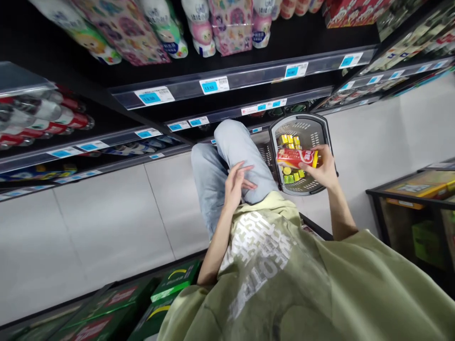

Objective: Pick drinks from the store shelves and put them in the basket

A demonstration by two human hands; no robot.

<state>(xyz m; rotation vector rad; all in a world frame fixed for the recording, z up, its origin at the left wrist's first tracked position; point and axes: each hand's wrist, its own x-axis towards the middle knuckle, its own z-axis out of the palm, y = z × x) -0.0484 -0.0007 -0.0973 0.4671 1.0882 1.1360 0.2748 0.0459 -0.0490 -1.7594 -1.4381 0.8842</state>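
Note:
Above the open top of a grey shopping basket (320,184) my right hand (324,166) grips a red can (293,157) with a yellow end. The can lies on its side in my fingers. Below it in the basket are small yellow packs (290,139) and small green-and-yellow packs (294,177). My left hand (237,184) rests over my thigh in light blue jeans (245,156), fingers spread and holding nothing. The basket stands on the floor beside my knees.
In front rises a black shelf (249,73) with price tags, bottled drinks (199,23) and red bottles (42,116) at left. Green boxes (174,279) are stacked behind me at lower left. A dark display stand (401,192) with yellow boxes is at right. Pale tiles (117,208) cover the floor.

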